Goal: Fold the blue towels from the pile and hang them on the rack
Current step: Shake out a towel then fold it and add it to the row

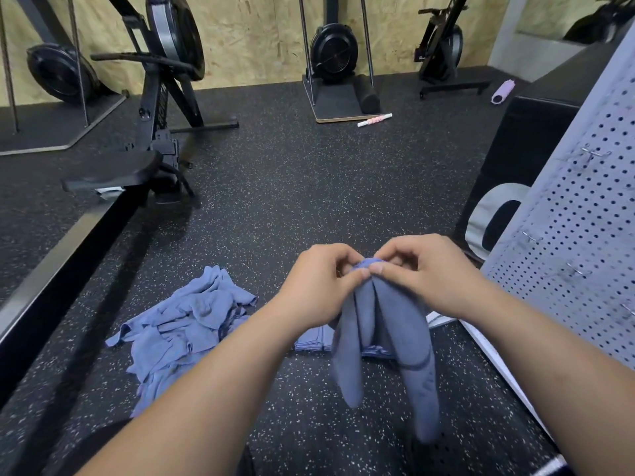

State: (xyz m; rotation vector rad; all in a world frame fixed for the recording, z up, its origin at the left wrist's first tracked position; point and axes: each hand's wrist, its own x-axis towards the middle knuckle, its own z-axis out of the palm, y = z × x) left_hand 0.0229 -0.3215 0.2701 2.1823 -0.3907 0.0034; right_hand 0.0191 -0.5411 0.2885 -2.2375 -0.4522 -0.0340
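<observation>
Blue towel (382, 324) in L hand (316, 286) & R hand (429, 273)

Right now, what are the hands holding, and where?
Both the left hand and right hand pinch one blue towel at its bunched top edge; the rest hangs down.

There is one wide-angle view, worn on the person's head and facing forward and down. Both forearms come in from the lower edge and meet just below the frame's centre, close to the lens, where the left grip (319, 283) and right grip (426, 269) pinch a blue-grey cloth towel (388, 314). The speckled black rubber floor (309, 187) fills the middle. The far chipboard wall (257, 39) spans the top. A pale grey perforated panel (577, 235) leans along the right edge, very near.
</observation>
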